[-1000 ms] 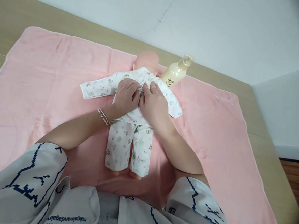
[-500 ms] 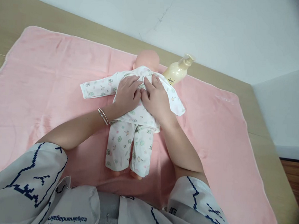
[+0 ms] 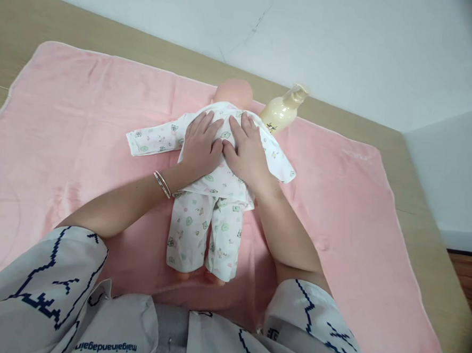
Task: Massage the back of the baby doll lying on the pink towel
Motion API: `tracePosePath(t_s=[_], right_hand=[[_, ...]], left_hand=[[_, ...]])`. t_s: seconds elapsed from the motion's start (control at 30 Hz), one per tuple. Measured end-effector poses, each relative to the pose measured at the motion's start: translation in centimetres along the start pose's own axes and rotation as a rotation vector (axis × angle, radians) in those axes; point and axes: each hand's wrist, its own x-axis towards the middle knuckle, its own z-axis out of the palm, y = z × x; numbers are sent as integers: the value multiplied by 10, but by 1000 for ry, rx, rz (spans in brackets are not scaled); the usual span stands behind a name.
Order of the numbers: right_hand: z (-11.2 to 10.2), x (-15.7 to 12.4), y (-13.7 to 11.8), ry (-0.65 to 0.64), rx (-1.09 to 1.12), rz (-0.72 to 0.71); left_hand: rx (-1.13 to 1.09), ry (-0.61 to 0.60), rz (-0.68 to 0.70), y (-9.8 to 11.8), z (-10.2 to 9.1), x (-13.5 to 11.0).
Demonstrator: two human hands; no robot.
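Note:
A baby doll (image 3: 233, 93) lies face down with its head away from me, dressed in a white patterned long-sleeved top (image 3: 223, 178) and matching trousers (image 3: 188, 229). My left hand (image 3: 201, 146) rests flat on the left side of its upper back, fingers spread. On the right side of the back lies my right hand (image 3: 245, 149), also flat and open. The two thumbs nearly meet at the middle. Both of the doll's sleeves stretch outward, and its feet show below the trouser legs. The face is hidden.
A pink blanket (image 3: 82, 135) is spread under the doll on a wooden table (image 3: 128, 34). Just beyond the doll's right sleeve a cream pump bottle (image 3: 280, 112) lies tilted. A white wall (image 3: 347, 55) borders the table's far edge.
My fingers have straightened and spread farther up the doll's back. The top's upper back, bunched before, now looks smoother. The hands stay in nearly the same place.

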Motion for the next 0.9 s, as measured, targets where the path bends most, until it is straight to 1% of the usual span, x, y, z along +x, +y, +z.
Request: tracePosePath(t_s=[0.07,0.13,0.27,0.37,0.47,0.57,0.73,0.8,0.9], right_hand=[[0,2,3,-2,8,-25],[-1,-1,-1,20,-1,-29],[-4,-16,-20,70,-67,36],[-8,-25,-31,82,-100,71],[-11,-25,-32,90,-84,88],[-9,-18,-24,91,-48,105],[5,-2,-1,89,-10,21],[10,1,4,96,-3,10],[16,2,7,104,-4,8]], left_hand=[[-26,-33,41,-3,2,1],[-59,-43,91,-5,1,1],[-91,36,186,-7,-2,-1],[-62,68,204,-5,-4,-2],[-30,67,188,-2,-5,-3],[-10,71,135,2,-6,-2],[-17,-7,7,-1,0,-1],[-34,-23,-6,-5,3,0],[-44,-14,8,-8,7,0]])
